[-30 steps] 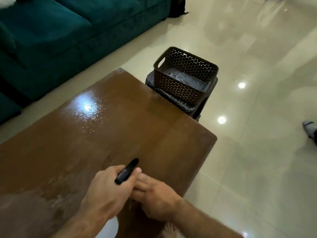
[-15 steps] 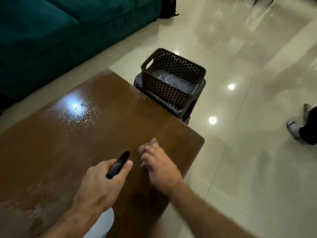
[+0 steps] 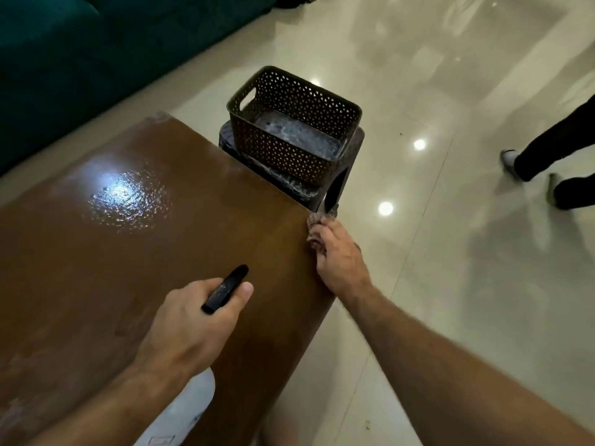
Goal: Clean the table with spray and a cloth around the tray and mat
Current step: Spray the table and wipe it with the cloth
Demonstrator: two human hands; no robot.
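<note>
The brown wooden table (image 3: 135, 239) fills the left of the head view, with a wet glossy patch near its far left. My left hand (image 3: 193, 320) grips the spray bottle (image 3: 183, 410), white body below my wrist and black nozzle (image 3: 225, 289) pointing over the tabletop. My right hand (image 3: 338, 255) is at the table's right edge, near the far right corner, and holds a small brownish cloth (image 3: 317, 220) that sticks out past my fingertips. No tray or mat is in view.
A dark perforated basket (image 3: 289, 149) sits on a dark stool (image 3: 341, 185) just beyond the table's far right corner. A teal sofa (image 3: 96, 43) stands at the back left. Another person's legs (image 3: 553, 162) cross the glossy tiled floor at the right.
My right hand has moved from beside my left hand out to the table's right edge near the far corner, with the cloth now showing. A person's legs came further into view.
</note>
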